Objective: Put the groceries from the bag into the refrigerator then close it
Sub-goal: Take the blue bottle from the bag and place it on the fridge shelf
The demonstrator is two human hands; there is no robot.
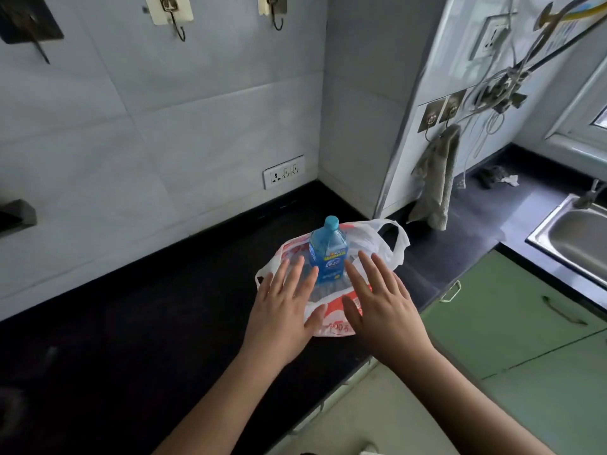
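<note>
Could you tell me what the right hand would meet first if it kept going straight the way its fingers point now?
Most likely the blue bottle standing in the plastic bag: the right hand is open, its fingers aimed up and left, just beside the label. Depth is unclear from one view, so it might brush the bag first.

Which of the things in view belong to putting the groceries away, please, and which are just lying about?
For the job: blue bottle, plastic bag, left hand and right hand, both open over the bag.

Lying about: grey towel on a hook, sink, wall socket, crumpled cloth.
</note>
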